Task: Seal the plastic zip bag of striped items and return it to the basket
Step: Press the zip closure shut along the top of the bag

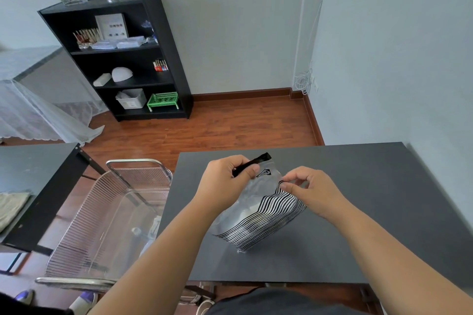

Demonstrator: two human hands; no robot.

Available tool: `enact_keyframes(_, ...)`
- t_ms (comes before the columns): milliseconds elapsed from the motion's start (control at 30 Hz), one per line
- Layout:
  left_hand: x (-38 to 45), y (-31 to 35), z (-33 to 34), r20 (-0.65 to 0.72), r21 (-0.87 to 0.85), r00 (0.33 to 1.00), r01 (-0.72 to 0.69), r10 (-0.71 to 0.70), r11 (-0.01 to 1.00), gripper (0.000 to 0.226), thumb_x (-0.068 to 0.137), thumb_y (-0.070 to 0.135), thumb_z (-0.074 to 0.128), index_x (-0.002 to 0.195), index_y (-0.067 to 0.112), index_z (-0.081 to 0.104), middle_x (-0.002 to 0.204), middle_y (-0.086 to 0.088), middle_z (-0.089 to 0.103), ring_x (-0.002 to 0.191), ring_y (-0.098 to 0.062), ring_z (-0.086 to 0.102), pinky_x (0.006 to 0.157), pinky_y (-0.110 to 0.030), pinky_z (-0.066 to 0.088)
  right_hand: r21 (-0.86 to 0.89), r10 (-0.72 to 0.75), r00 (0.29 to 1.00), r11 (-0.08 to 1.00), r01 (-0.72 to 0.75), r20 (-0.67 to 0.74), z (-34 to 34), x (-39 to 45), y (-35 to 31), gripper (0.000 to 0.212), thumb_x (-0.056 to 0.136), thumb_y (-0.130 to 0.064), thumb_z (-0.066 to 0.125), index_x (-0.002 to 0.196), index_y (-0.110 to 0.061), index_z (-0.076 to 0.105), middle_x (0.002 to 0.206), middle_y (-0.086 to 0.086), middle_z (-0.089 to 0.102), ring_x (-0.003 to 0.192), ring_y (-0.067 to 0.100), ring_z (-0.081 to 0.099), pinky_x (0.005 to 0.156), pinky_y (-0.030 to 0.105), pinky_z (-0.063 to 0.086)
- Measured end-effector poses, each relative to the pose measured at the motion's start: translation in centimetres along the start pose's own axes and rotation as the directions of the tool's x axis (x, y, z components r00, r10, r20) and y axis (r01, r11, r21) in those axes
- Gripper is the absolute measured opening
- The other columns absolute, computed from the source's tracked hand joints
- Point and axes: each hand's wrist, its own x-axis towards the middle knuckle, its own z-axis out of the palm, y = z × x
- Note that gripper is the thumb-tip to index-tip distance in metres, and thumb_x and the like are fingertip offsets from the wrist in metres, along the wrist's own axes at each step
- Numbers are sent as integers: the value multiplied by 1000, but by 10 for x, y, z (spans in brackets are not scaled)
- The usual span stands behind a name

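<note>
Two bare forearms enter from the lower edge and reach forward over the dark grey worktop. The left hand has its fingers curled round the black zip strip at the top of the plastic zip bag, thumb pressed along the strip. The right hand pinches the bag's right upper edge between thumb and forefinger, its other fingers loosely curled above. The bag stands tilted on the worktop, its base touching the surface and its top held up between the two hands; the upper part is clear film with a small black printed mark, while the lower part shows the black-and-white striped items packed inside. Whether the zip is closed cannot be told. The wire basket, with chrome rim and fine ribbed sides, sits just beside the worktop's left edge, lower than its surface. A black shelf unit stands against the far wall on the wooden floor.
</note>
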Motion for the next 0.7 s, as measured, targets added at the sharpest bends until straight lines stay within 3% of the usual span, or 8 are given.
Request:
enact_keyframes(167,-3,-1,-7,-29,-1,999,19,-19,1000,21,90,35,66,72,26,68,64,-6,67,45,-7,43,47,-24,37,-38,-39,999,999,38,-33,2,1,3,13,81,-26,76,74,-37,74,72,-28,68,61,-8,55,59,8,37)
enact_keyframes(267,-2,-2,-16,-78,-19,997,20,-22,1000,21,90,37,65,73,27,69,67,-4,70,51,-17,53,49,-31,41,-44,-25,999,999,23,-34,2,0,7,17,81,-25,76,72,-38,73,69,-28,69,60,-9,56,58,4,39)
enact_keyframes(333,-1,-3,-21,-111,-40,993,24,-29,999,21,91,36,65,72,28,70,69,1,71,61,-23,61,54,-33,47,-28,21,1000,999,-21,-23,1,0,12,11,81,-27,76,74,-35,75,72,-18,73,67,-3,62,65,13,47)
enact_keyframes(400,0,-3,-23,-112,-38,993,27,-31,999,22,90,36,65,71,29,71,69,4,71,60,-19,60,52,-25,45,-10,57,998,998,-57,0,1,-1,15,6,81,-28,75,77,-32,77,78,-6,76,74,8,67,73,28,54)
enact_keyframes(467,0,-2,-22,-79,-16,996,38,-40,999,22,90,38,64,71,30,70,70,7,71,58,-11,60,53,-20,46,-11,75,997,997,-75,32,1,-1,16,4,82,-28,74,81,-32,76,83,0,75,79,15,68,74,34,56)
enact_keyframes(600,3,-1,-15,61,2,996,70,-70,998,19,89,37,65,73,28,72,74,3,74,71,-25,68,70,-41,55,90,-4,997,996,-3,79,0,1,-2,24,82,-39,72,105,-44,68,105,-16,70,93,10,62,76,15,45)
enact_keyframes(700,3,1,-9,135,32,990,30,-34,999,18,87,39,69,74,28,73,63,3,69,54,-12,56,56,-30,45,153,-88,996,985,85,14,-2,10,-25,20,81,-41,73,101,-44,71,98,-22,72,86,1,63,75,9,45)
